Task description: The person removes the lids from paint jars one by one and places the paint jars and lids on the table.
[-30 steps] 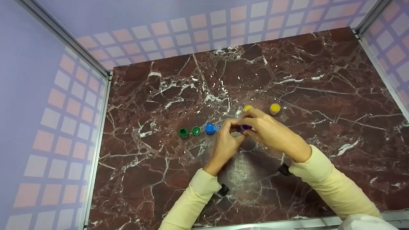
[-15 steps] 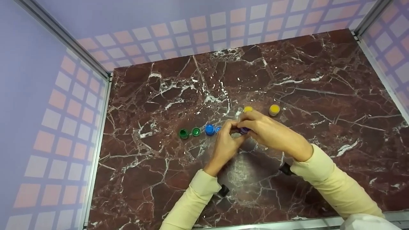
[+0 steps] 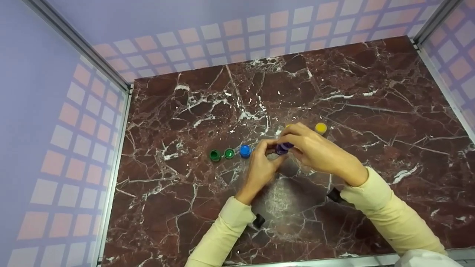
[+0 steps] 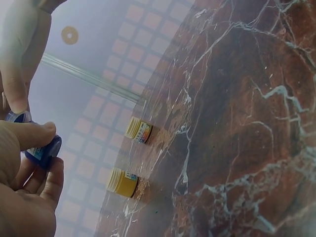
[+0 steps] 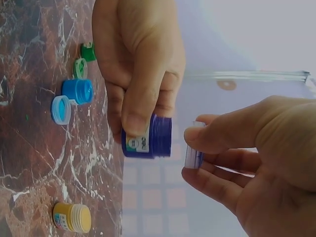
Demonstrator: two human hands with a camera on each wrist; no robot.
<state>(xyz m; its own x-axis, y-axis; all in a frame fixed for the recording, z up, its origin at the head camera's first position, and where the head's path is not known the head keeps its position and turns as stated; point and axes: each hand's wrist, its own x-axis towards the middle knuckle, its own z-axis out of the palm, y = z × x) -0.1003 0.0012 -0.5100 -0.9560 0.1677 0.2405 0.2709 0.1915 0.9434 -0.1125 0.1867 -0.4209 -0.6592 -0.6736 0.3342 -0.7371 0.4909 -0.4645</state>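
Between thumb and fingers, my left hand (image 3: 261, 163) holds a purple paint jar (image 5: 160, 137) above the marble table. The jar's threaded mouth is uncovered and faces my right hand (image 3: 313, 150). A clear lid (image 5: 194, 150) is pinched between that hand's thumb and fingers, a small gap away from the jar mouth. In the left wrist view the jar (image 4: 47, 150) shows past my left thumb, and the lid (image 4: 19, 117) is just above it. Some of the jar is hidden behind my fingers.
A green jar (image 3: 215, 155) and its lid (image 3: 229, 153) lie left of my hands. Nearer is a blue jar (image 3: 245, 151), its lid (image 5: 61, 109) hidden from the head view. Two yellow jars (image 4: 140, 131) (image 4: 123, 182) stand beyond my right hand. Walls border the marble table (image 3: 167, 207).
My right hand has drawn slightly away from my left, and more of the purple jar shows between them. My left hand stays nearly in place. The other jars have not moved.
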